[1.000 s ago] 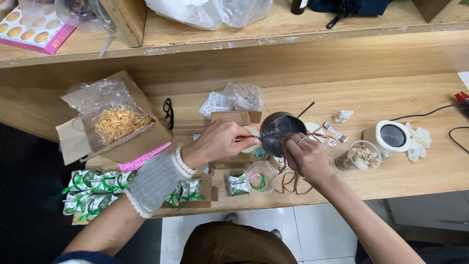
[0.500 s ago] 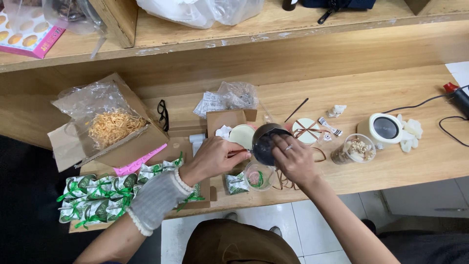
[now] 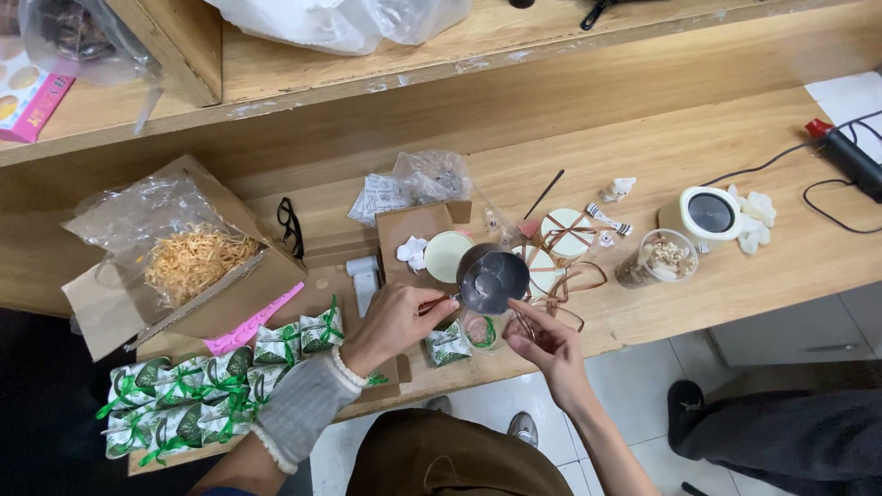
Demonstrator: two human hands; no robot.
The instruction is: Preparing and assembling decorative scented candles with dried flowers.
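Fingers of the left hand [image 3: 397,317] are pinching the handle of a small metal pot [image 3: 492,277], tilting it over a clear cup [image 3: 481,329] at the bench edge. Right hand [image 3: 542,342] is cupping loosely beside that cup, palm up.

A pile of small green-and-white packets tied with green ribbon [image 3: 197,390] lies at the table's near-left edge. 1 more such packet [image 3: 447,345] sits beside the left hand [image 3: 397,321]. A pink box [image 3: 35,92] rests on the upper shelf. Crinkled printed sachets [image 3: 378,196], probably paper, lie near the back.
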